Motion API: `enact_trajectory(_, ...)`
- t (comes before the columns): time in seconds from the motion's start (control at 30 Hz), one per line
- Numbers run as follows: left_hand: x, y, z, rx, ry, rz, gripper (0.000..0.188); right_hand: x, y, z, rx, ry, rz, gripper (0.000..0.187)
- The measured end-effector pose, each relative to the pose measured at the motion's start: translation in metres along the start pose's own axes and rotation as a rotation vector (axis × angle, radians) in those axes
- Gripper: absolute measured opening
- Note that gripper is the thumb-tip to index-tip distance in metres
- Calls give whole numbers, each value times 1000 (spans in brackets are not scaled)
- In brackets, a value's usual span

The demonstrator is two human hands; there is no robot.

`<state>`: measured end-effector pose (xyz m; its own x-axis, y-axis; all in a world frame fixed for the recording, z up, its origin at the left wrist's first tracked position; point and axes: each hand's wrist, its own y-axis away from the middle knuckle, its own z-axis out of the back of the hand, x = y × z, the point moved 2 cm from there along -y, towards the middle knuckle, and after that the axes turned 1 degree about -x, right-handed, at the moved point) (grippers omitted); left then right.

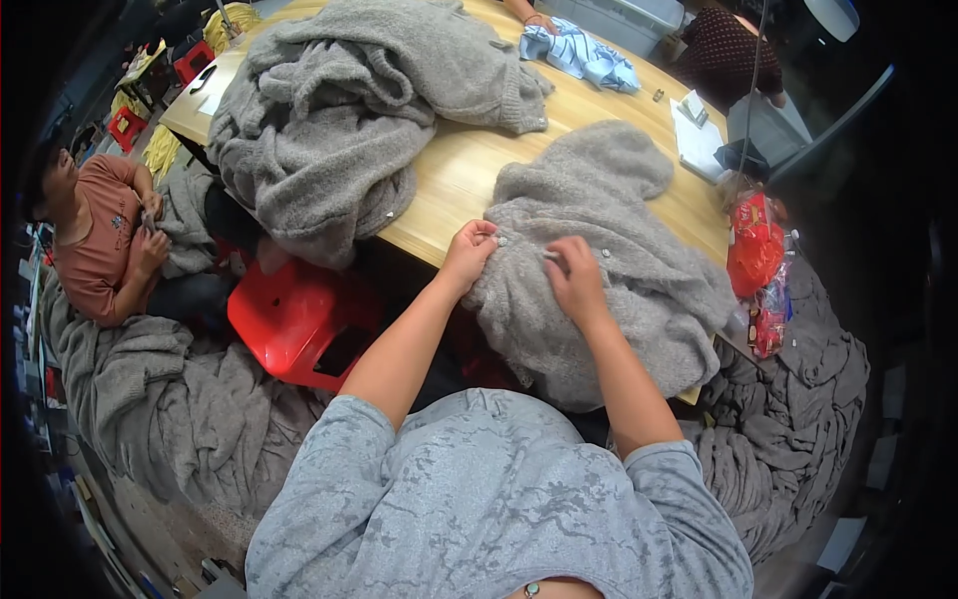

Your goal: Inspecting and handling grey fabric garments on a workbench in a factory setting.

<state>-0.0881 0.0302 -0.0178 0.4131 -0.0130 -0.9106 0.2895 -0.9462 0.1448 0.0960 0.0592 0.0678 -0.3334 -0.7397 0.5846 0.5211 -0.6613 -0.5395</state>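
A grey fuzzy knit cardigan (639, 270) hangs over the near edge of a light wooden table (459, 175). My left hand (469, 255) pinches the cardigan's front edge beside a small white button. My right hand (574, 278) grips the fabric a little to the right, near another button, fingers closed on the knit. Both forearms reach up from the lower edge over my grey patterned shirt.
A big heap of grey knitwear (349, 110) covers the table's left part. A red plastic stool (299, 319) stands below. Grey garments lie on the floor (160, 399) and at right (788, 439). A seated person (100, 240) works at left. A red bag (753, 245) hangs at the table's right edge.
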Motion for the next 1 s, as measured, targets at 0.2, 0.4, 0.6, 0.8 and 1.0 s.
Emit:
enact_trajectory(0.2, -27, 6, -1, -50, -444, -146, 13, -20, 31, 25, 115, 71, -185, 16)
enact_trajectory(0.4, -66, 34, -58, 19, -1192, -849, 18, -26, 26, 11, 186, 55, -219, 20)
enact_trajectory(0.6, -53, 31, -77, 263, -1131, -595, 12, -29, 25, 17, 100, -155, -290, 20)
enact_trajectory(0.8, -47, 25, -72, 267, -1151, -503, 10, -24, 20, 6, 63, -59, -142, 26)
enact_trajectory(1.0, -42, 25, -63, 216, -667, 5, 4, -29, 14, -14, 82, -308, -296, 18)
